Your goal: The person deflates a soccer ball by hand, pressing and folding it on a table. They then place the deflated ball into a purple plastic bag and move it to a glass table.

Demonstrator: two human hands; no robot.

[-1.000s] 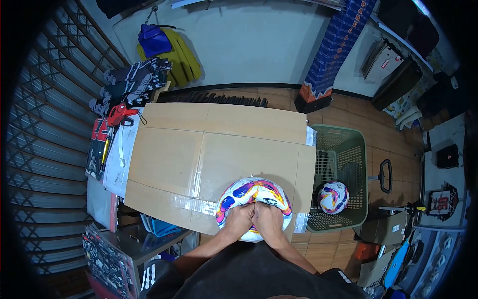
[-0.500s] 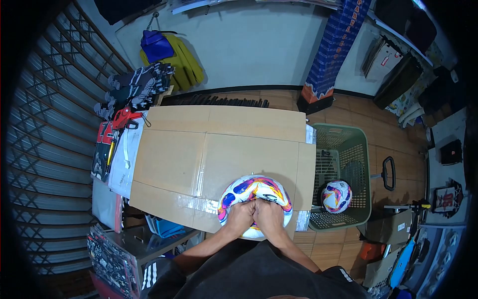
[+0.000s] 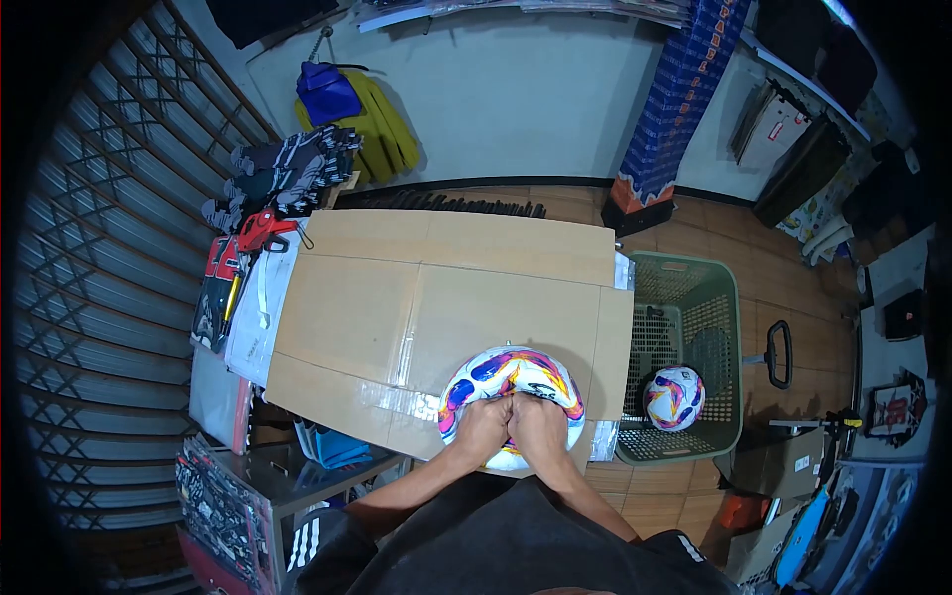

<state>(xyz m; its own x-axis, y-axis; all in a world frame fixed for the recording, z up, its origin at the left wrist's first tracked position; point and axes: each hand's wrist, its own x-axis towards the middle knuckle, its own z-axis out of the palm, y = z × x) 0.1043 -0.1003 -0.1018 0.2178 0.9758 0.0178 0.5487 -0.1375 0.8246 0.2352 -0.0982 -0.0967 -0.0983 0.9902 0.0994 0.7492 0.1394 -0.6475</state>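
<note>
and here we are, both fists sunk into the patterned ball [image 3: 516,367] at the near edge of the cardboard [image 3: 496,288], left hand [image 3: 483,428] and right hand [image 3: 540,428] knuckle to knuckle, fingers curled in tight. whether they pinch any of the cover, i can't tell! the ball lies directly beneath them, bulging widest side to side, its far rim arching beyond the knuckles (a pale sliver peeks out below the wrists), and neither hand looks nearer: they share the dented middle evenly.
</note>
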